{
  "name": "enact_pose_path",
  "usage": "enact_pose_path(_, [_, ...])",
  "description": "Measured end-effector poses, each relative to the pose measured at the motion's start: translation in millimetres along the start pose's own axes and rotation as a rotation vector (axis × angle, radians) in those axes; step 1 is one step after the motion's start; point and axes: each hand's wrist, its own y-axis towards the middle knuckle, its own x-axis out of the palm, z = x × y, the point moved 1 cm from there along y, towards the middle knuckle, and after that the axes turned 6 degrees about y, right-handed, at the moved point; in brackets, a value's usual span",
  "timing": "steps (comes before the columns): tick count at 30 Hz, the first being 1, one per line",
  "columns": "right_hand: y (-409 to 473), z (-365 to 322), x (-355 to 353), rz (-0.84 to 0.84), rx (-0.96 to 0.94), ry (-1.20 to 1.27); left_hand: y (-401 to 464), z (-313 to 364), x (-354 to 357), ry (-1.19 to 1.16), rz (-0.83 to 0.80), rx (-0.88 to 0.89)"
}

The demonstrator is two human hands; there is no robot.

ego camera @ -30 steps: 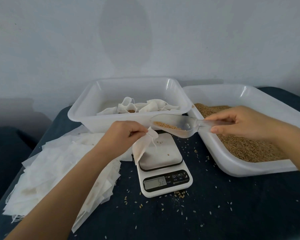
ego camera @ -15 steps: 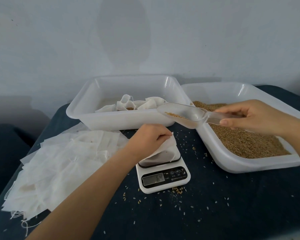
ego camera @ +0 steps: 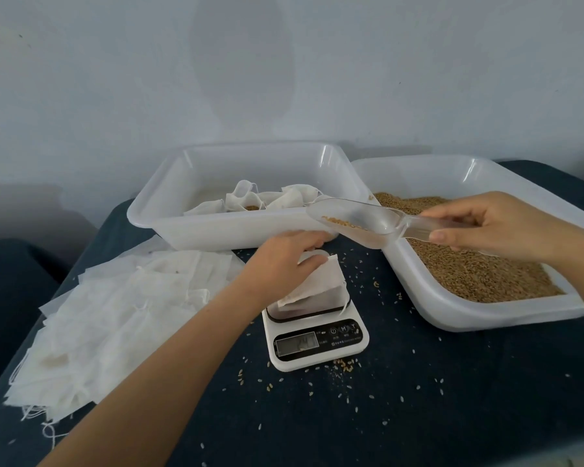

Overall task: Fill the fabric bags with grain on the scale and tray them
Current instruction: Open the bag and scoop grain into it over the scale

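A white fabric bag (ego camera: 317, 286) lies on the platform of the small white scale (ego camera: 317, 342). My left hand (ego camera: 285, 256) rests on the bag's far end, fingers curled round its edge. My right hand (ego camera: 496, 224) pinches the handle of a clear plastic scoop (ego camera: 361, 221) with a little grain in it, held level above the gap between the two tubs. The right-hand white tub (ego camera: 486, 318) holds brown grain (ego camera: 469, 264). The white tray (ego camera: 216, 230) behind the scale holds several filled bags (ego camera: 270, 198).
A heap of empty fabric bags (ego camera: 115, 315) covers the left of the dark blue table. Loose grains (ego camera: 344, 364) are scattered around the scale. A pale wall stands right behind the tubs.
My left hand brought the bag down from the air and laid it on the scale. The scoop lifted slightly and moved right, with less grain in it than before.
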Motion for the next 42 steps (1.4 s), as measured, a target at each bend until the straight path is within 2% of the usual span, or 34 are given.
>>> enact_pose_path(8, [0, 0, 3, 0.002, 0.018, 0.008, -11, -16, -12, 0.048, 0.025, -0.069])
enact_pose_path(26, [-1, 6, 7, -0.021, 0.044, 0.007, -15, -16, -8, 0.09, -0.024, -0.056])
enact_pose_path(29, [-3, 5, 5, -0.018, 0.04, 0.004, -11, -10, -8, 0.091, -0.059, 0.007])
enact_pose_path(33, [-8, 5, 1, 0.0, 0.035, 0.012, 0, 0, -1, 0.28, -0.225, 0.182])
enact_pose_path(37, [-11, 8, -4, 0.014, 0.047, 0.017, 10, 9, 10, 0.542, -0.343, 0.278])
enact_pose_path(42, [-16, 10, -8, 0.012, 0.044, 0.004, 21, 14, 11, 0.613, -0.318, 0.274])
